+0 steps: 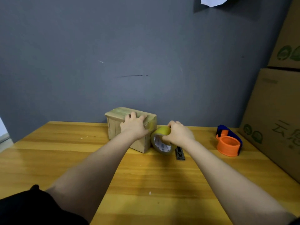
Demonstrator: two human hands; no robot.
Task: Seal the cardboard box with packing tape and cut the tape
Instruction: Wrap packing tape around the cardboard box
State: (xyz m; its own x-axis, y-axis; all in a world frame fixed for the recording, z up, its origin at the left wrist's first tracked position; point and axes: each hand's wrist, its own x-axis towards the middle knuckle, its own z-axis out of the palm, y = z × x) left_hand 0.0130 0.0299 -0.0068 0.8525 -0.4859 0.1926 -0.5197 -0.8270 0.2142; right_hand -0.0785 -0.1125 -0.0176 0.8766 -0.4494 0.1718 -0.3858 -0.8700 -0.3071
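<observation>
A small cardboard box [116, 125] stands on the wooden table [146, 176] near the grey wall, its top covered with shiny tape. My left hand [134, 126] presses flat on the box's top right part, fingers straight. My right hand [178, 133] grips a roll of yellowish packing tape [159, 141] that stands on edge against the box's right side. A strip of tape seems to run from the roll up over the box's right corner. A dark utility knife [179, 153] lies on the table just right of the roll, partly under my right wrist.
An orange and blue tape dispenser [228, 141] sits on the table to the right. Large cardboard cartons [276, 111] are stacked along the right edge. The grey wall stands directly behind the box.
</observation>
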